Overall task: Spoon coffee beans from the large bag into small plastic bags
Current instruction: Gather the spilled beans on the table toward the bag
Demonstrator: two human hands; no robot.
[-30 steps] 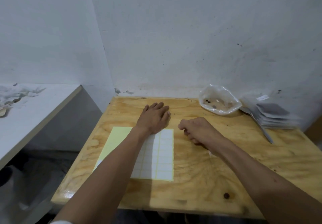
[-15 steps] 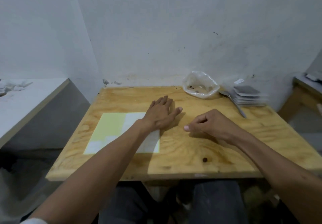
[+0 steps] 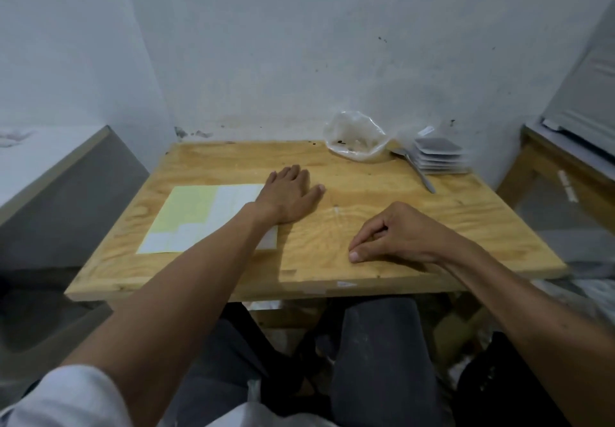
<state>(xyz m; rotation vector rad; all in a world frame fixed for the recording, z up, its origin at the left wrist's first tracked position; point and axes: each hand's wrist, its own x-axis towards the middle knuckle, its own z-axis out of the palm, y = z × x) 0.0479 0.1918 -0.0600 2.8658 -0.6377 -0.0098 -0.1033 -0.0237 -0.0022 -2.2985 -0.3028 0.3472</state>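
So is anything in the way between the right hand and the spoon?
Nothing visible. Bare table lies between the right hand and the spoon, which rests at the back beside the clear bag and the stack of small bags.

Head camera looks down over table (image 3: 332, 280)

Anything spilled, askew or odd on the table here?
A few dark specks, possibly stray beans, lie on the table by the clear bag. Otherwise nothing stands out; the spoon lies untouched.
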